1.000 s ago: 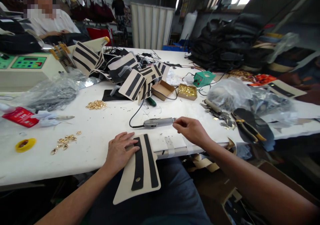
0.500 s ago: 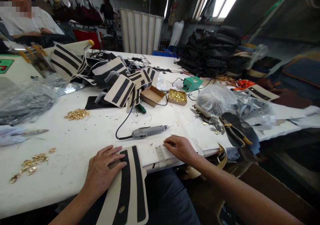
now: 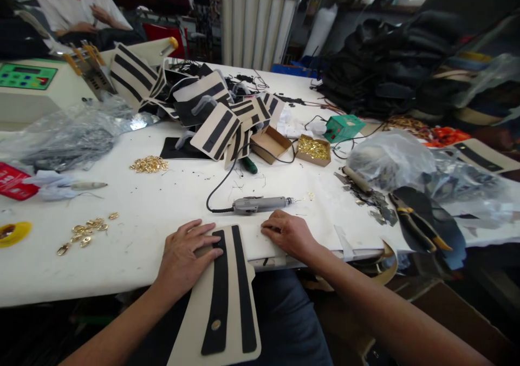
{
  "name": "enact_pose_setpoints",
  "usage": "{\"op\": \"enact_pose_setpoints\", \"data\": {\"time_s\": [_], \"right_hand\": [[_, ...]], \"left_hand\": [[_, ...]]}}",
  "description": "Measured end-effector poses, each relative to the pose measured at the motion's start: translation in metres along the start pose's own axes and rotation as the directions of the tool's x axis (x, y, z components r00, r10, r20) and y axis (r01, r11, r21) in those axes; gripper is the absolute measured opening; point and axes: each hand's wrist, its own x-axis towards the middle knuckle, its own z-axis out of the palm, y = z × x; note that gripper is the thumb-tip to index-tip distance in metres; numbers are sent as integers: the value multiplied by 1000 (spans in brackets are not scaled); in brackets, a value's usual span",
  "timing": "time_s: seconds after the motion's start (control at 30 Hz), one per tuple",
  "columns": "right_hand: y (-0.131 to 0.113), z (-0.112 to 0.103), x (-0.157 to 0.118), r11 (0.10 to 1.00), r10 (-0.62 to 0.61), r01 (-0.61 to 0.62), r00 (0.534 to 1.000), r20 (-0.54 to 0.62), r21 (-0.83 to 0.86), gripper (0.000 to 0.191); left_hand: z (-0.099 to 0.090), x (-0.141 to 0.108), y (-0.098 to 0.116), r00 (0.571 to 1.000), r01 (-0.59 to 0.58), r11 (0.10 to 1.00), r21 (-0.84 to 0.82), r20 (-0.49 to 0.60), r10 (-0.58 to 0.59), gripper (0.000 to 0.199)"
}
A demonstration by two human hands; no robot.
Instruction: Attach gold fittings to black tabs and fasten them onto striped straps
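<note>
At twelve o'clock from the nearer right hand [image 3: 290, 235]: grey corded tool [image 3: 262, 204], axis nine-to-three. Fingertips pinched, contents unclear; left hand [image 3: 182, 255] spread on striped panel [image 3: 229, 295].

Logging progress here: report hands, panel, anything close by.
Left hand spread on striped panel, which overhangs table edge. Right hand fingers bunched, contents unclear. Grey power tool lies just beyond.
</note>
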Motion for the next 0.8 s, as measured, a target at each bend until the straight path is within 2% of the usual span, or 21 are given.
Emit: {"op": "enact_pose_setpoints", "data": {"time_s": [0.27, 0.43, 0.57, 0.7, 0.8], "right_hand": [[-5, -1, -3, 972, -125, 130, 991, 35, -195, 22], [-8, -4, -2, 974, -126, 132, 991, 40, -183, 22], [-9, -7, 4, 979, -86, 101, 992, 88, -178, 16], [-12, -9, 5, 975, -95, 118, 988, 123, -186, 20], [-12, -11, 5, 991, -72, 82, 992, 103, -103, 23]], "left_hand": [[-6, 0, 6, 997, 65, 998, -17, 52, -64, 17], [-6, -1, 5, 996, 78, 996, -47, 42, -76, 16], [-6, -1, 4, 997, 75, 995, -60, 37, -73, 16], [-6, -1, 4, 997, 75, 995, -69, 34, -73, 16], [-5, -2, 3, 996, 85, 994, -75, 38, -82, 17]]}}
